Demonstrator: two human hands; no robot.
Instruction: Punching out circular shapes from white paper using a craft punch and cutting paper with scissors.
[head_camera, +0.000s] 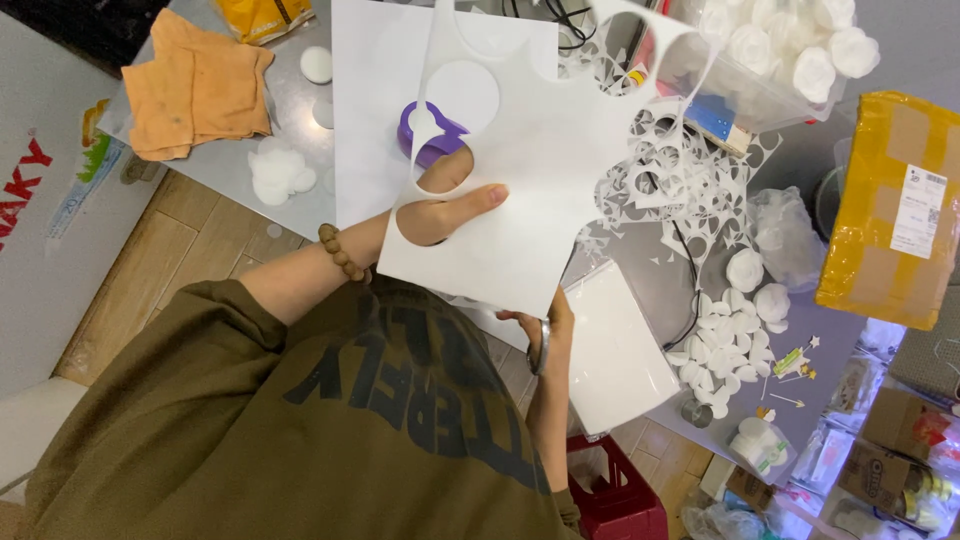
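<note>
the left hand (452, 205) grips a white sheet of paper (520, 170) with round holes punched out, thumb on top, in the middle of the frame. the right hand (535, 325) pinches the sheet's lower edge from beneath, over the grey counter (215, 170). a purple hole punch (432, 135) sits just above the left hand, and an orange cloth (195, 85) lies upper left.

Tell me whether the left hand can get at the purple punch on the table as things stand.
Probably not directly. The left hand grips the white sheet, which the right hand also holds at its lower edge, and the sheet hangs over the purple punch. The punch lies close, though.
</note>
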